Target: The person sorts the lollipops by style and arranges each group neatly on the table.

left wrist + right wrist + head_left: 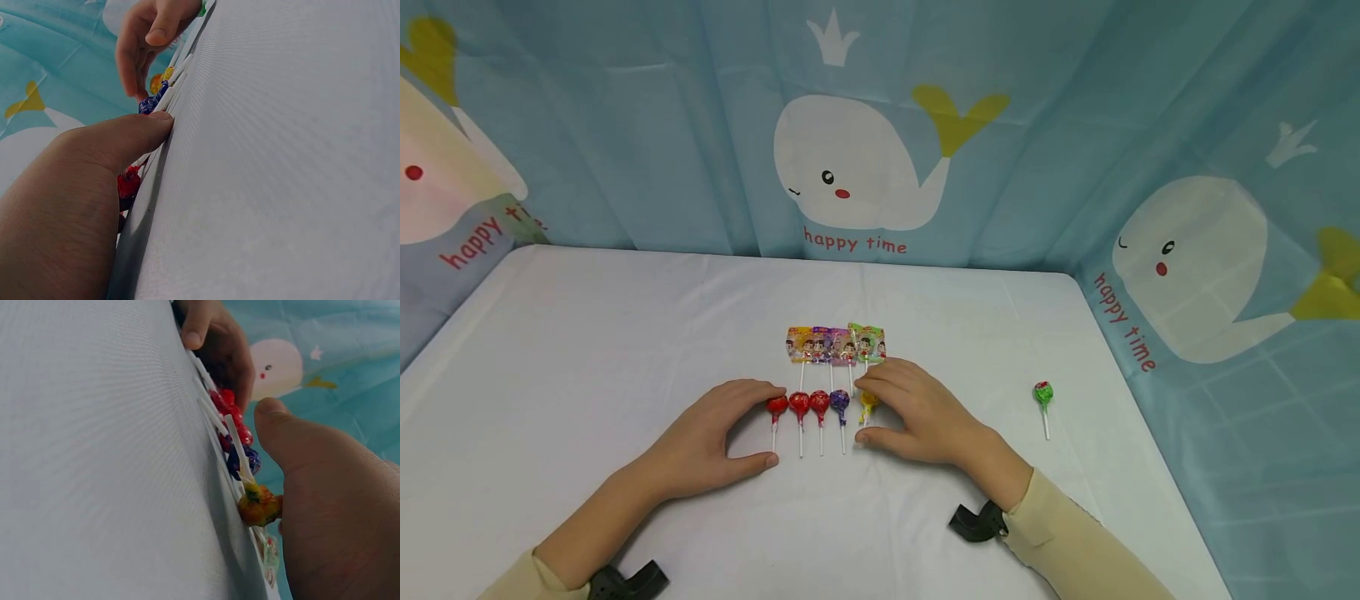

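Three red lollipops (800,403), a purple lollipop (840,401) and a yellow lollipop (868,400) lie side by side on the white table. At the left end of this row, my left hand (707,437) has its fingertips at the outermost red lollipop (777,405), thumb held apart near its stick. My right hand (925,412) reaches around the yellow lollipop, partly covering it. In the right wrist view, the right thumb stands clear of the yellow candy (259,505), while a finger behind seems to touch it.
Several lollipops in flat printed wrappers (820,344) lie in a row behind the round ones. A green lollipop (1043,393) lies alone at the right on the white tablecloth (625,333). A blue whale-print curtain (715,150) hangs around the table.
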`<state>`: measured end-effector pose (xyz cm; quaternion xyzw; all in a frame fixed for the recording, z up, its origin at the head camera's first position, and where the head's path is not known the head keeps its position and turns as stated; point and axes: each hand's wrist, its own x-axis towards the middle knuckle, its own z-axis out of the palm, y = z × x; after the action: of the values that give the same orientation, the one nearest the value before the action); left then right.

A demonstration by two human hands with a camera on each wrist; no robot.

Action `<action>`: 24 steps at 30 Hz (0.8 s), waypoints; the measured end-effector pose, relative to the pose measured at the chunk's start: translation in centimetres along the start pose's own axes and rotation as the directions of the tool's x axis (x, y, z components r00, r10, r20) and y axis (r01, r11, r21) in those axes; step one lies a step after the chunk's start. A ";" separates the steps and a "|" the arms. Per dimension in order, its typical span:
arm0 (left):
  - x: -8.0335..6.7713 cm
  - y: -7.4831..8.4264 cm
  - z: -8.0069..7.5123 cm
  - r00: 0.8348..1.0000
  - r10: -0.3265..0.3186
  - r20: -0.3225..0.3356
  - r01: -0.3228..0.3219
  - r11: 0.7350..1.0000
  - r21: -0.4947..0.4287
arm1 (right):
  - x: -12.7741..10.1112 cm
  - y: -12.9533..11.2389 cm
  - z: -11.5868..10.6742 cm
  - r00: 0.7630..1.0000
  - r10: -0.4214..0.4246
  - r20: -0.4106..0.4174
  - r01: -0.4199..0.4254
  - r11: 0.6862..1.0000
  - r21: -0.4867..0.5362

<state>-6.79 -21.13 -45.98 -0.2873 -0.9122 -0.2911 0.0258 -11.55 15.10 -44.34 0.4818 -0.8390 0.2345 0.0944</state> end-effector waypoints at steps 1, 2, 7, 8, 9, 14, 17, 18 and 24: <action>0.0 0.0 0.0 1.000 -0.001 0.000 0.001 1.000 0.001 | 0.0 0.0 0.0 1.000 -0.002 -0.003 0.002 1.000 0.001; 0.0 0.1 -0.1 1.000 -0.001 0.000 0.001 1.000 0.001 | 0.0 0.0 0.0 1.000 -0.004 -0.006 0.004 1.000 0.000; 0.0 0.1 -0.1 1.000 -0.003 0.002 0.003 1.000 0.005 | 0.0 0.0 -0.4 1.000 -0.011 -0.019 0.011 1.000 -0.003; 0.0 0.1 -0.1 1.000 -0.003 0.002 0.003 1.000 0.004 | -0.1 0.1 -0.5 1.000 -0.011 -0.022 0.011 1.000 -0.004; 0.0 0.1 -0.1 1.000 -0.003 0.002 0.003 1.000 0.004 | -0.1 0.1 -0.6 1.000 -0.012 -0.025 0.012 1.000 -0.005; 0.0 0.0 -0.1 1.000 0.000 0.002 0.000 1.000 -0.003 | -0.5 0.3 -1.0 1.000 0.008 -0.026 -0.008 1.000 -0.007; 0.1 -0.1 -0.1 1.000 0.003 0.003 -0.003 1.000 -0.005 | -0.8 0.5 -1.3 0.999 0.031 -0.019 -0.031 1.000 -0.006; 0.1 -0.1 -0.1 1.000 0.004 0.003 -0.004 1.000 -0.006 | -0.9 0.5 -1.4 0.999 0.037 -0.018 -0.037 0.999 -0.005; 0.1 0.1 -0.1 1.000 0.002 -0.001 -0.002 1.000 -0.008 | -1.5 0.9 -2.0 0.998 0.068 -0.016 -0.068 0.998 -0.005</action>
<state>-6.80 -21.09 -45.83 -0.2880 -0.9108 -0.2947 0.0253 -11.64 17.61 -43.40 0.4506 -0.8549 0.2392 0.0943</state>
